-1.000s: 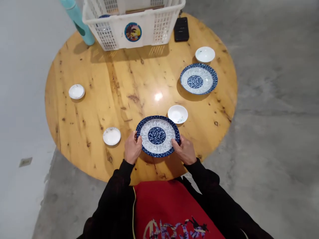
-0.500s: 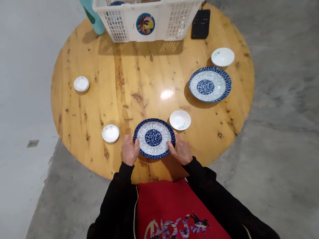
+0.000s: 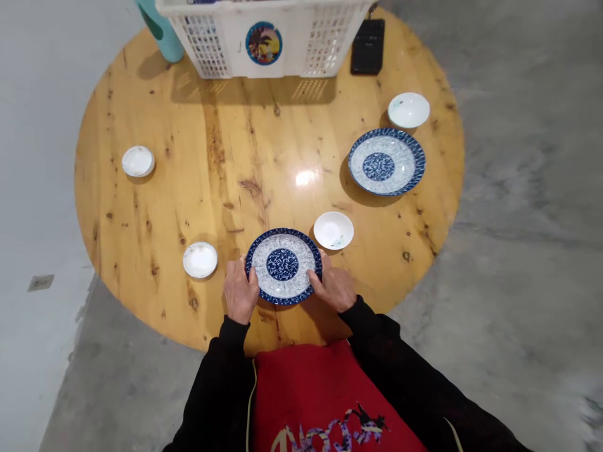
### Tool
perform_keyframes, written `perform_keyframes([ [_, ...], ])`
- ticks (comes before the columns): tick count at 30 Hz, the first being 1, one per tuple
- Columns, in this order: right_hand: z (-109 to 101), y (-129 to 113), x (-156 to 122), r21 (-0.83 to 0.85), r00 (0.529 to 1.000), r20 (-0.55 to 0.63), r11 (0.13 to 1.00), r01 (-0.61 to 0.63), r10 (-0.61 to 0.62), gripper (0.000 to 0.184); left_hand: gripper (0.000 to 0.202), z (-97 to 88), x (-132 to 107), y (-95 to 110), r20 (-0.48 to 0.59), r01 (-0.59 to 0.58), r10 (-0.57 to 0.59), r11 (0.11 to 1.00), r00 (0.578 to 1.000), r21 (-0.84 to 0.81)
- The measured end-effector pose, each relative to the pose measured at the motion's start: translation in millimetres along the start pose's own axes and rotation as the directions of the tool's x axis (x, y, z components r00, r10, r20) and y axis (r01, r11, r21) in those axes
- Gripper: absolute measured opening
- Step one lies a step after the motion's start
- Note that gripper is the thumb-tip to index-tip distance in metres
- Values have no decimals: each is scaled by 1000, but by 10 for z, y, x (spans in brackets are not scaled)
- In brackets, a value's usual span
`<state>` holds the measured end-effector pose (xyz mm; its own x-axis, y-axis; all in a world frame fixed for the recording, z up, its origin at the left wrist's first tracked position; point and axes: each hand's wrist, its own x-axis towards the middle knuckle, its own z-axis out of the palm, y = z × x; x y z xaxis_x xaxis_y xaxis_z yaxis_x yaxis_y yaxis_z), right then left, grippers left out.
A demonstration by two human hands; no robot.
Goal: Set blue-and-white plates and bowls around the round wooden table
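Blue-rimmed plate [image 3: 282,266] sits between the fingers of the left hand [image 3: 240,294] and the right hand [image 3: 335,289], which grip its rim from opposite sides, thumbs on top (the fingers beneath are hidden). Holding it well calls for even pressure from both sides to keep it level. A white bowl [image 3: 333,230] stands just beyond the right fingers, so care seems wise there; a small white dish [image 3: 200,260] rests on the tabletop [image 3: 188,188], left of the left fingers.

Left hand [image 3: 240,292] and right hand [image 3: 336,287] grip a plate [image 3: 283,265], apparently above the table [image 3: 277,157].
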<state>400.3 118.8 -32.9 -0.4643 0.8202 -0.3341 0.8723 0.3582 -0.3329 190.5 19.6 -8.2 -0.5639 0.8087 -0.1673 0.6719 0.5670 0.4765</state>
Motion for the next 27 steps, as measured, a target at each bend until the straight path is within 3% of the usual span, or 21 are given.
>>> perform_keyframes([
  [9, -168, -141, 67, 6, 996, 80, 999, -32, 32, 66, 37, 6, 122, -62, -89, -120, 129, 988, 988, 99],
  [12, -188, -103, 79, 124, 998, 59, 992, -28, 21, 60, 40, -34, 162, -73, -102, -115, 122, 991, 987, 75],
  [14, -154, -79, 92, 290, 1000, 10, 957, -25, 23, 53, 39, -49, 193, -96, -46, -60, 60, 998, 997, -1],
  [17, -32, -96, 132, 491, 998, -21, 870, -39, 57, 36, 40, -19, 259, -138, 132, 46, -23, 984, 991, -174],
  [22, 207, -210, 199, 540, 976, -140, 839, -64, 165, 27, 46, 44, 353, -145, 199, 127, -59, 930, 978, -346],
  [27, 343, -235, 30, 587, 961, -196, 808, -46, 197, 20, 58, -50, 237, -144, 244, 105, 35, 836, 969, -539],
])
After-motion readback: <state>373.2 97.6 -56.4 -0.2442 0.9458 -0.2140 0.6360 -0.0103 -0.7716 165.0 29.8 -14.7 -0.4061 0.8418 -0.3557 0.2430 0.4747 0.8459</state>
